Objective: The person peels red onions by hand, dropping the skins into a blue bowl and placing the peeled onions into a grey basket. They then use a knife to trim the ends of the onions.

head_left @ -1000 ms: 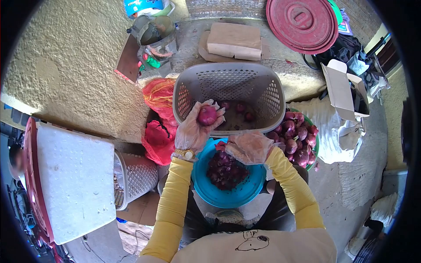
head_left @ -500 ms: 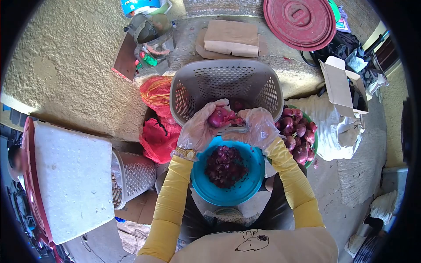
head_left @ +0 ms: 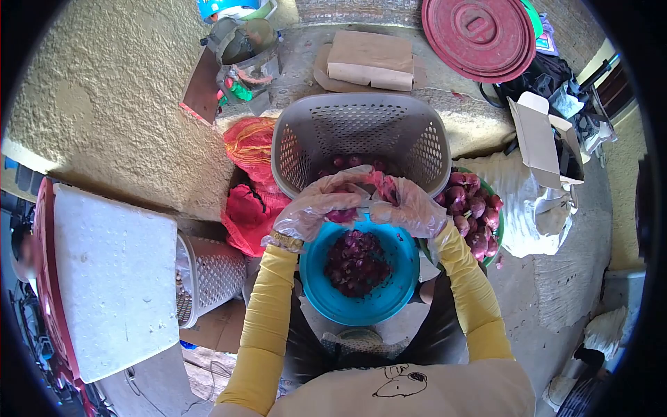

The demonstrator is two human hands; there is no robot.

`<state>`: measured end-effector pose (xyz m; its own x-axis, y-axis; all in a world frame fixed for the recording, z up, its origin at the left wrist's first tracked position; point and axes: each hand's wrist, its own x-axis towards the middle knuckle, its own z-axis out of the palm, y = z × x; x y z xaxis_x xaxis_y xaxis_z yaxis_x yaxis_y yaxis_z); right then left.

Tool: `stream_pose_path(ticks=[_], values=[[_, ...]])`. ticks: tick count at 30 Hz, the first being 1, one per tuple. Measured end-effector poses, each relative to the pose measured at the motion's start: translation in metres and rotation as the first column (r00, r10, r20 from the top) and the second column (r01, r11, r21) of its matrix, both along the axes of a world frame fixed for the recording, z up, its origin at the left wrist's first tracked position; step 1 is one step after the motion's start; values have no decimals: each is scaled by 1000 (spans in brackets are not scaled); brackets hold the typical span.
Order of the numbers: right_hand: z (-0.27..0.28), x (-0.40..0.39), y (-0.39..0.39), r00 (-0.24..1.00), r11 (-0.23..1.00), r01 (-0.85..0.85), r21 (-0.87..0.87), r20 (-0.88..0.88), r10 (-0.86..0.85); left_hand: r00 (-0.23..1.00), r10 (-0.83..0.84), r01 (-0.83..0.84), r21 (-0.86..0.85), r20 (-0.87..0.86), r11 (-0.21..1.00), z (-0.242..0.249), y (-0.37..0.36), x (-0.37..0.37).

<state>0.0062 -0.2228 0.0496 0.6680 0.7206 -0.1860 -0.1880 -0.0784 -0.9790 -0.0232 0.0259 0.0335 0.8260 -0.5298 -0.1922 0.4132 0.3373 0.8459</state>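
My left hand [head_left: 316, 208], in a clear plastic glove, is closed around a red onion [head_left: 341, 215] that shows below its fingers. Beside it, my right hand [head_left: 411, 206], also gloved, pinches reddish onion skin [head_left: 383, 186] between thumb and fingers. Both hands are over the near rim of a grey perforated basket [head_left: 361, 102], which has onions [head_left: 354, 162] at its bottom. Under the hands sits a blue basin [head_left: 405, 292] with dark red onion pieces or skins [head_left: 358, 264] in it. Several whole red onions [head_left: 476, 206] fill a green container at the right.
Red net bags [head_left: 253, 215] lie left of the basket. Further left are a white perforated basket [head_left: 221, 278] and a white board [head_left: 114, 278]. A cardboard piece [head_left: 370, 59] and a red lid [head_left: 479, 38] lie behind. An open carton [head_left: 538, 135] stands at the right.
My left hand has turned over the onion, now mostly covering it. My right hand has risen slightly with the skin pinched upward. Onions in the grey basket show more.
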Motion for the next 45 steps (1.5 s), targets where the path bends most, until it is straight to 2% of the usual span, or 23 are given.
stream_pose_path(ticks=[3,6,13,15,16,17,18,19,21,22,24,25,27,28,32,33,34,35,37,38,39,41,45], values=[[-2,0,2,998,998,-17,63,54,14,988,138,-145,-131,-64,981,2,-18,-4],[3,0,4,998,999,-22,33,61,20,982,161,-166,-50,-95,985,-13,-12,3],[-4,4,-5,911,936,189,-296,408,-55,970,241,-241,2,-28,971,3,-6,-2],[-3,4,-7,864,905,260,-337,499,-63,998,-3,-15,338,55,941,9,0,-1],[-11,7,-11,864,902,278,-330,497,-85,998,-3,-16,338,56,941,6,-1,-4],[-19,11,-14,862,899,296,-322,495,-106,963,-266,203,547,38,812,-2,-2,-9],[-28,14,-17,862,899,296,-322,496,-106,865,-500,374,717,-40,588,-14,-4,-16],[-39,16,-20,810,884,328,-332,581,-82,864,-502,376,716,-42,588,-34,-4,-26],[-41,16,-19,753,870,358,-339,656,-54,577,-809,258,915,110,308,-84,-2,-45],[-34,14,-15,814,873,352,-337,570,-108,577,-810,259,916,108,307,-97,-1,-48],[-29,13,-14,863,875,350,-335,478,-163,636,-674,-19,880,376,474,-115,0,-50],[-28,13,-14,856,863,360,-355,494,-153,636,-674,-19,880,377,475,-92,-4,-45],[-23,11,-13,848,852,368,-372,510,-144,776,-611,51,951,155,306,-51,-8,-33],[-16,8,-11,870,865,362,-348,459,-179,788,-552,-79,934,274,349,-64,-2,-33],[-35,13,-14,927,914,330,-235,262,-267,692,-565,-184,866,450,464,-59,5,-16],[-32,12,-15,928,915,329,-235,262,-266,883,-379,-5,812,278,584,-40,1,-12],[-27,11,-15,946,932,325,-161,58,-320,979,-203,125,689,33,714,-29,-1,-8],[-24,10,-14,926,938,336,-85,-151,-345,979,-203,124,690,34,713,-30,1,-3],[-45,12,-11,926,934,358,7,-132,-354,986,158,-167,237,57,957,-36,3,5],[-56,13,-10,925,922,373,98,-116,-362,946,293,-305,-70,-138,950,-39,-2,8],[-60,15,-9,925,922,374,98,-117,-362,946,293,-304,-69,-139,950,-39,-3,11],[-65,19,-8,938,919,335,207,-170,-303,927,270,-353,-360,-261,864,-39,-6,15],[-54,17,-2,965,929,248,273,9,-260,872,391,-479,-353,-294,804,-29,-19,15]])
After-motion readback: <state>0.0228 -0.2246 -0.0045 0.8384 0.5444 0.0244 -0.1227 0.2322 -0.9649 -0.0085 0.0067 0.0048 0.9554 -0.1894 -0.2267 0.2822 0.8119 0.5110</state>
